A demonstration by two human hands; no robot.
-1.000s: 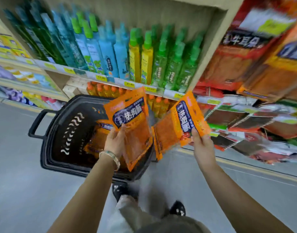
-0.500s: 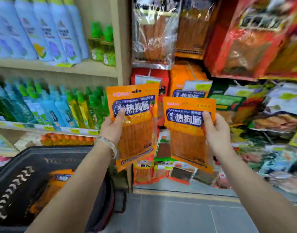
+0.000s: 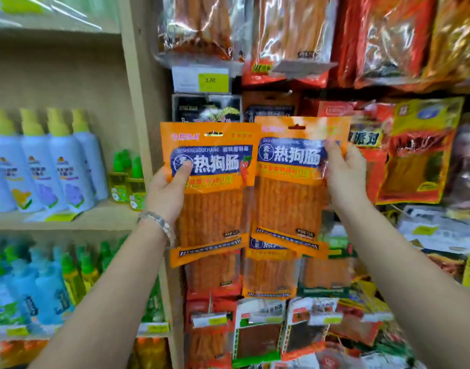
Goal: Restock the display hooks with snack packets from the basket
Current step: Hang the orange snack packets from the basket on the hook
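Fingers point(image 3: 332, 153) of the right hand point(image 3: 344, 174) curl over the right edge of the right packet point(image 3: 289, 203) and grasp it. The left hand point(image 3: 166, 193) pinches the left packet point(image 3: 212, 214), thumb on the blue label. Both orange packets are upright, raised in front of the snack display and overlapping slightly at the middle. Basket is out of frame.

Step in hand, my read: lining up a packet with its hook.
- Matching orange stock point(image 3: 271, 275) hangs just below the right packet, so that column looks like the target.
- Hook tip is hidden behind the packets. Find it first, don't push blind.
- Do one packet at a time. The right packet's hang slot point(image 3: 297, 127) is nearer that column; park the left one aside so it doesn't block the view.
- Current grips sit mid-label. Moving up near the slot would stiffen the header for threading.
- Keep the header square to the hook and slide straight back, or the slot may tear.
- Label faces out.

Price tag point(image 3: 200, 79) above belongs to another row.
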